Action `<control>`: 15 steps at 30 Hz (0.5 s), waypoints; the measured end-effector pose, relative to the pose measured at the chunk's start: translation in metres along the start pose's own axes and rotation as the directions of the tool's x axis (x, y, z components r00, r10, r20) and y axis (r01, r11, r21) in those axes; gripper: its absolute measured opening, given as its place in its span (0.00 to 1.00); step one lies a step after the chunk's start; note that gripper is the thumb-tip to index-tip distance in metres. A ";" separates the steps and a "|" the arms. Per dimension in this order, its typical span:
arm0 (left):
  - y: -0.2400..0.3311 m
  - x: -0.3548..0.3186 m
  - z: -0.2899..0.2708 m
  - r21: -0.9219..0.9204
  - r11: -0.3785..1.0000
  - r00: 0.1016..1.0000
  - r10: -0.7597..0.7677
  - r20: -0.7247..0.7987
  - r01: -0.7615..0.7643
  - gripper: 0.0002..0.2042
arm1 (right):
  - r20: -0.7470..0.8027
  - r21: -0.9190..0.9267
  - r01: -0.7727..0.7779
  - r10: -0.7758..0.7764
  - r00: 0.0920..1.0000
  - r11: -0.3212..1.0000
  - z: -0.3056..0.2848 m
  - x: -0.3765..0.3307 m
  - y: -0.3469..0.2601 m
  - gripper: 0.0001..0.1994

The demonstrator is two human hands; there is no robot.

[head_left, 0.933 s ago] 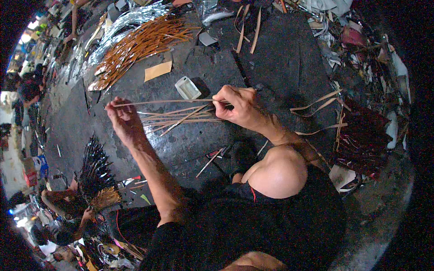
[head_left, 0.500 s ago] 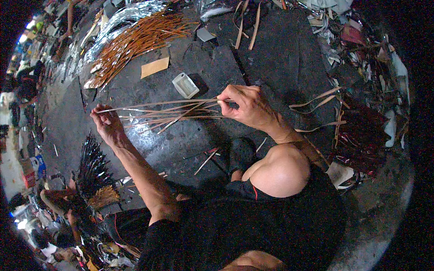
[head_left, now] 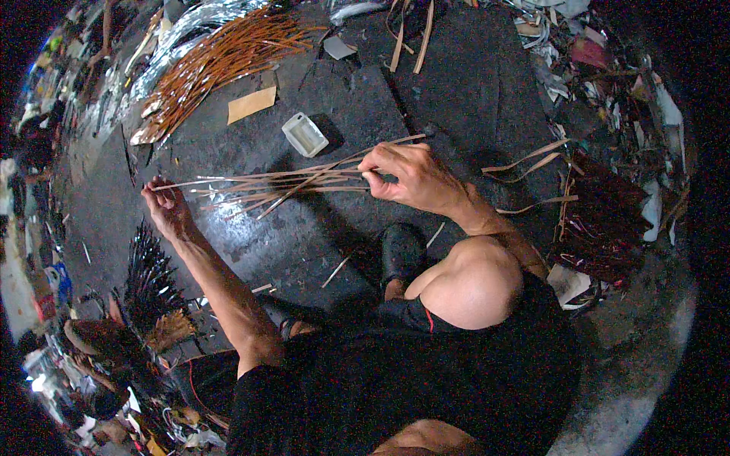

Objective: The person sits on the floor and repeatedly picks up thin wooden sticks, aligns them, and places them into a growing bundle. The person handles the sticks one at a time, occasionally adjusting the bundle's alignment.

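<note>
A thin tan strip (head_left: 262, 177) stretches between my two hands, pulled nearly straight. My left hand (head_left: 169, 211) pinches its left end between thumb and fingers. At the other end my right hand (head_left: 414, 176) closes thumb and forefinger on the same strip. Beneath it several loose tan strips (head_left: 285, 194) lie crossed on the dark floor. Another strip end (head_left: 403, 140) shows just beyond my right hand. A small pale rectangular dish (head_left: 306, 135) sits on the floor past the strips.
A bundle of orange-brown strips (head_left: 220, 64) lies far left, with a tan card (head_left: 252, 105) beside it. Black bristly strands (head_left: 150, 273) are near my left forearm. Curled tan strips (head_left: 525, 161) and a dark red pile (head_left: 608, 220) are at the right. My shoe (head_left: 403, 251) is below the strips.
The view has shifted slightly. My left hand has drawn a little further left, keeping the strip taut. A strip end now sticks out beyond my right hand.
</note>
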State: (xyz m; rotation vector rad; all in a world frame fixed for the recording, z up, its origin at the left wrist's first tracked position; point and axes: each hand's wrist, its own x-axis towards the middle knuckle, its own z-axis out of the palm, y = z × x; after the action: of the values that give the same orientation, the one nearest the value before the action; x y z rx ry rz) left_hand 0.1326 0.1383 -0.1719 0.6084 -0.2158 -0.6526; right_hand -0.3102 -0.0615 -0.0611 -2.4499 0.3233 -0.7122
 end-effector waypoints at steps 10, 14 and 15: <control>-0.067 -0.057 0.041 0.952 0.032 0.933 0.212 0.290 -0.303 0.17 | 0.105 -0.002 -0.151 0.151 0.983 0.988 0.096 -0.019 0.047 0.08; -0.147 -0.123 0.151 0.861 0.264 0.730 -0.457 0.509 -0.435 0.13 | 0.109 -0.011 -0.179 0.179 0.978 0.984 0.083 -0.011 0.039 0.08; -0.150 -0.131 0.165 0.879 0.304 0.687 -0.548 0.477 -0.367 0.12 | 0.112 -0.031 -0.186 0.188 0.976 0.982 0.077 -0.011 0.038 0.08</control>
State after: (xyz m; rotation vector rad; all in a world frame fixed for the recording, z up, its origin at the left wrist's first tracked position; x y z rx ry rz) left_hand -0.1062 0.0500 -0.1284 1.5601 -1.4903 -0.8441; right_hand -0.2790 -0.0538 -0.1420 -2.4267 0.5109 -0.4886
